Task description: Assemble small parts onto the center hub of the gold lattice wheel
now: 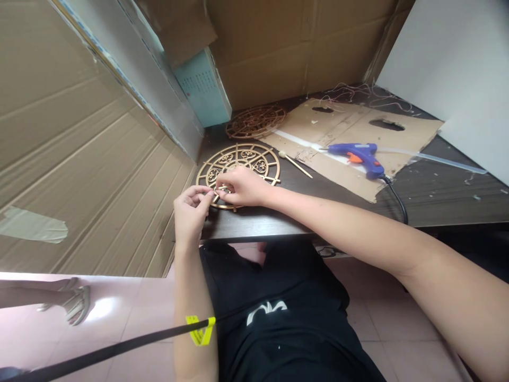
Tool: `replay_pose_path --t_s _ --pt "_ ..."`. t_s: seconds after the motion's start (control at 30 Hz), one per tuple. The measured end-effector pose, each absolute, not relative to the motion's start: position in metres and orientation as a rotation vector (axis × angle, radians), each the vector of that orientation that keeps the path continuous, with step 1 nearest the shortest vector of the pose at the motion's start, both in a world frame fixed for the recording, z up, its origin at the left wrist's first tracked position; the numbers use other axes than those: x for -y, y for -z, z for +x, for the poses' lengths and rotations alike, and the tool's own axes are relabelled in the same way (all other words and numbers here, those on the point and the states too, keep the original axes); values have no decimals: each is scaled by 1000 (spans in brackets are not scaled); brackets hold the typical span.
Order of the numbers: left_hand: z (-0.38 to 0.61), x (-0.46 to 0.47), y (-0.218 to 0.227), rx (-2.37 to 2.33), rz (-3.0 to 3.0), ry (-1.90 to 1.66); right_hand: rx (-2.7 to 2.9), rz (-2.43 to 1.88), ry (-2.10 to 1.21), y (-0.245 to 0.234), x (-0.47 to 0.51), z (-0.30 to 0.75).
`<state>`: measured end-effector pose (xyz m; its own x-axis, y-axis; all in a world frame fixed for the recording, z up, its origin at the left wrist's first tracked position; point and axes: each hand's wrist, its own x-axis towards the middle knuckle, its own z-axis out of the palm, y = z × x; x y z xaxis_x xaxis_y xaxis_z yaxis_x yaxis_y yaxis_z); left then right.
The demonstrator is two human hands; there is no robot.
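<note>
Dark desk [449,204]; cardboard sheet [397,146]; fretwork disc [255,121]; glue stick [449,163]

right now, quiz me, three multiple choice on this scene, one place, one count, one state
1. Where is the blue glue gun? A on the cardboard sheet; B on the floor; C in a hand
2. How many round wooden fretwork discs lie on the table? A one; B two; C three
3. How are the hands? A together at the nearer disc's rim; B resting on the lap; C gripping the gun

1 A, it lies on the cardboard.
2 B, one nearer, one further back.
3 A, the left hand and right hand meet there.
</note>
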<state>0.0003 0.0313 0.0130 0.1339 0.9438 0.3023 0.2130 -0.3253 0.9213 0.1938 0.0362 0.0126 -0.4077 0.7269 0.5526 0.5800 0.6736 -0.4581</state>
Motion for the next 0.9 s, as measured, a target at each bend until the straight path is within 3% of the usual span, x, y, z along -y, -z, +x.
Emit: replay_pose_path --t_s 0.9 --pt "-2 -34 -10 -1131 1700 -1205 2136 -994 -252 -12 -36 194"
